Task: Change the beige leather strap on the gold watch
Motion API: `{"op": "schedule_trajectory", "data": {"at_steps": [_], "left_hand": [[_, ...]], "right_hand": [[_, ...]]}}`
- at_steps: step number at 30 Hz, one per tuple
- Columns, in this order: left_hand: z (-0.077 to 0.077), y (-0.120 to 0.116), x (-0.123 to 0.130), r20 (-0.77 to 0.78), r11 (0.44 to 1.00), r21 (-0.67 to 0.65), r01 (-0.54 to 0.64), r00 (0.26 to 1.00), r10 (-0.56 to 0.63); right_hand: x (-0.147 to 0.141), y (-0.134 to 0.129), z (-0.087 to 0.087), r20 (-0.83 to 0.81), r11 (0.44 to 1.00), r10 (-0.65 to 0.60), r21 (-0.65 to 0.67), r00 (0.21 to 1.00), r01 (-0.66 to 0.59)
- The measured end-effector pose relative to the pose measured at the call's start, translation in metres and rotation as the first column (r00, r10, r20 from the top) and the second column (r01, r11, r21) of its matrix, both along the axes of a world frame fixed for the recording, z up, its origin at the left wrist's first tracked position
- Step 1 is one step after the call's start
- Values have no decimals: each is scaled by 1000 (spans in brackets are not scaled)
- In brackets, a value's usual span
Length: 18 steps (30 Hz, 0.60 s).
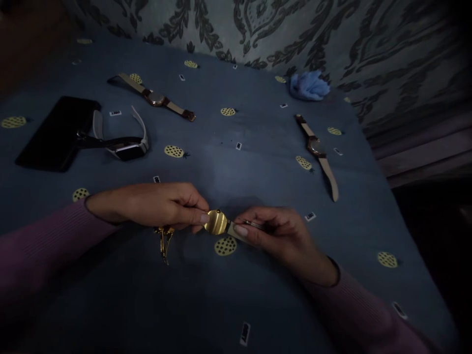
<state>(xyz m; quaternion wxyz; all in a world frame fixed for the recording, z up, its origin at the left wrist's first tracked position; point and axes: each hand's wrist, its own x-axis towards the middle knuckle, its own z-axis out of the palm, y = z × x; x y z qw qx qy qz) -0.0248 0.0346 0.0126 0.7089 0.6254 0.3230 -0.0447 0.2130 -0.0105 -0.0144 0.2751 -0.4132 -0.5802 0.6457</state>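
Note:
Near the front middle, a gold watch [216, 222] is held between both hands, its round gold face or back turned up. My left hand [158, 205] pinches its left side, thumb on the round case. My right hand [282, 234] grips the pale strap [238, 233] on the right, along with a thin metallic item [253, 224] that I cannot make out. Gold-coloured metal pieces [164, 243] show below my left hand; whether they hang from it or lie on the cloth is unclear.
Two strap watches lie flat, one at the back left [157, 99], one at the right [316, 146]. A black phone [59, 133] and a white-strapped smartwatch [130, 150] lie at the left. A crumpled blue cloth [309, 86] sits near the patterned wall. The blue tablecloth [206, 172] is printed with pineapples.

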Motion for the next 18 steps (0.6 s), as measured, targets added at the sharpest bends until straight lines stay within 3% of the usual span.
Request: {"op": "schedule_trajectory", "data": {"at_steps": [11, 18], "left_hand": [[2, -4, 5, -74, 996, 68, -59, 995, 64], [-1, -5, 9, -151, 987, 158, -14, 988, 39]], "right_hand": [[1, -4, -4, 110, 990, 2, 142, 994, -18], [-2, -12, -4, 241, 988, 3, 152, 971, -40]]}}
